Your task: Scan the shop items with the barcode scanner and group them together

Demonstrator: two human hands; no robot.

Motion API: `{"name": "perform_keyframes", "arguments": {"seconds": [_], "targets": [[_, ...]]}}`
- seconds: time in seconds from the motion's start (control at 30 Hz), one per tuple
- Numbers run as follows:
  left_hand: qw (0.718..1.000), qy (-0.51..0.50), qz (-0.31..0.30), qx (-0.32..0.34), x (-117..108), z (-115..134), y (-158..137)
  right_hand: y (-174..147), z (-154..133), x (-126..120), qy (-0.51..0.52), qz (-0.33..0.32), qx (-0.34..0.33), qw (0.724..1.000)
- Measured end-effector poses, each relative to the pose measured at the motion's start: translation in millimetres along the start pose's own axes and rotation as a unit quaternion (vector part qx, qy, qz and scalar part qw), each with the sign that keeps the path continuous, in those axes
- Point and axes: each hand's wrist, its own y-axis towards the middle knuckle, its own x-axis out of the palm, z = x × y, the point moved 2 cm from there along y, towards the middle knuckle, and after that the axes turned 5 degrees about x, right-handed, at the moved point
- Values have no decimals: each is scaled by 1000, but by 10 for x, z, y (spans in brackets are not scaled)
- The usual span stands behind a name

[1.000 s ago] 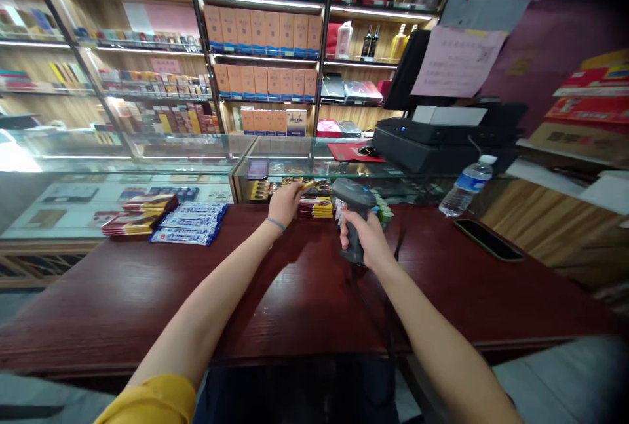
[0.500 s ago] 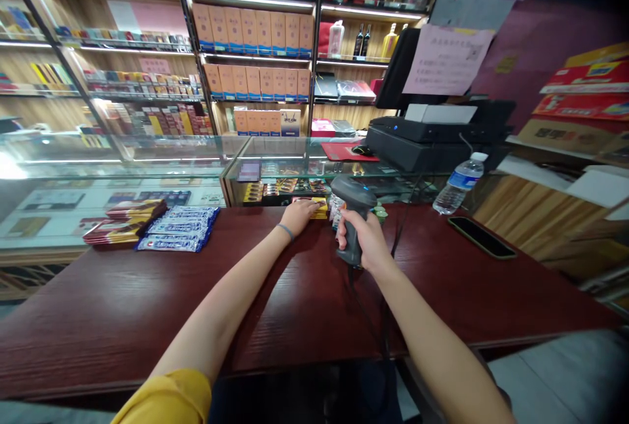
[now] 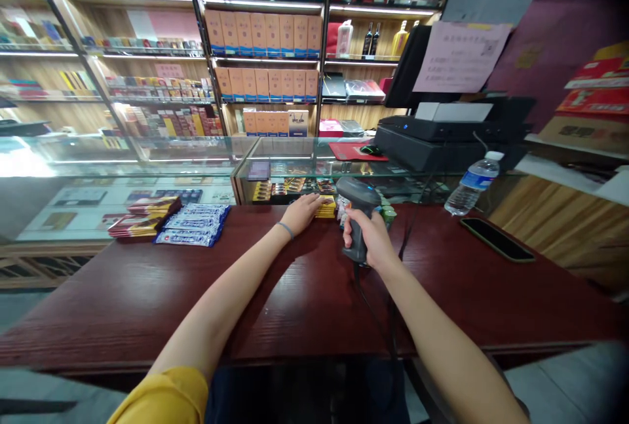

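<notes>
My right hand (image 3: 376, 238) is wrapped around the handle of a dark grey barcode scanner (image 3: 360, 193), thumb over the top of the grip. The scanner's head faces away and left, and its cable hangs down across the table. To the left of it, my left hand (image 3: 303, 212) reaches out flat with extended fingers. Its fingertips rest against a small stack of yellow packets (image 3: 326, 207) at the table's far edge. Behind the scanner sit some small green and white packages (image 3: 388, 212), partly hidden by it.
On the left of the dark red table (image 3: 275, 306) lie blue-and-white wrapped bars (image 3: 194, 224) beside stacked red-and-yellow packets (image 3: 142, 217). A water bottle (image 3: 474, 183) and a phone (image 3: 497, 239) are at the right. A glass display case (image 3: 196, 155) borders the far side.
The view has turned slightly left, so the table items appear farther right. Both hands keep nearly the same pose, the right still around the barcode scanner.
</notes>
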Motion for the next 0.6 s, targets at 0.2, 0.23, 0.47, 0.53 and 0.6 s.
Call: {"name": "perform_keyframes", "arguments": {"seconds": [0.2, 0.23, 0.47, 0.53, 0.6], "targets": [[995, 90, 38, -20, -761, 203, -181, 4, 69, 25, -13, -33, -2, 999], [991, 126, 44, -9, -921, 241, -238, -2, 85, 33, -18, -43, 0, 999], [932, 350, 94, 6, -2082, 491, -829, -99, 182, 173, -44, -86, 32, 995], [913, 390, 119, -7, -2420, 536, -1021, -130, 200, 237, -44, -104, 47, 993], [896, 422, 137, -25, -2741, 562, -1209, -159, 209, 302, -52, -119, 58, 990]]}}
